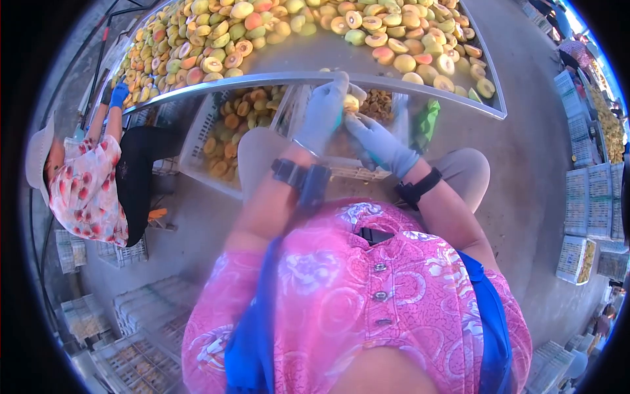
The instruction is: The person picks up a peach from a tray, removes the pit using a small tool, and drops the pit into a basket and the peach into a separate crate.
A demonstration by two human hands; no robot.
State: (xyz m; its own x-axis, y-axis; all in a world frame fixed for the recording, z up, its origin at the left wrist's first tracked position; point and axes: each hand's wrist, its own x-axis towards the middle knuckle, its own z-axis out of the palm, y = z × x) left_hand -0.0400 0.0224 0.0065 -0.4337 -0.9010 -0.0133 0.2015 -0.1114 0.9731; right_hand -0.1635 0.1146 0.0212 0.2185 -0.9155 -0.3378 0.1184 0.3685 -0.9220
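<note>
Fruit (352, 103) sits in curled left hand (326, 107); curled right hand (384, 144) touches it, contents hidden.

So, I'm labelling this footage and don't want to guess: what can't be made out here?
In the head view:
- Fruit at the fingers: partly hidden by the left hand and right hand; any small tool there can't be told.
- Tray: far side cut off by the top edge.
- Middle crate: contents partly hidden by the hands.
- Co-worker's blue glove: too small to show its grip.
</note>
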